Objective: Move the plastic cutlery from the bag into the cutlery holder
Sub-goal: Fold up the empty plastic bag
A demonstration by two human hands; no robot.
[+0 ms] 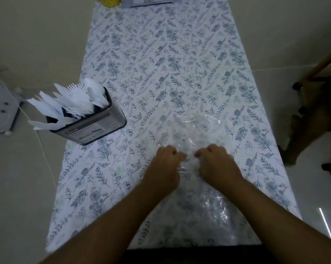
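At the left edge of the tabletop (160, 54), which is covered with a cloth printed with blue leaves and flowers, stands a dark rectangular cutlery holder (96, 126) with a label on its near side. It is packed with white plastic cutlery (71, 103): forks, knives and spoon shapes stand upright or lean out toward the left, some jutting past the rim. To the right of it and nearer, a clear plastic bag (195, 128) lies flat and crumpled on the cloth, stretching from the middle of the tabletop toward the near edge. Whether any cutlery is left inside it cannot be told; the film is see-through and the pattern shows through it. Both hands rest on the bag's middle, well apart from the holder. The left hand (165, 168) has its fingers curled, pinching a bunch of the plastic, and just beside it the right hand (216, 166) is curled the same way on the gathered film, the knuckles of the two nearly meeting. At the far right, off the tabletop, stands a wooden chair (317, 103).
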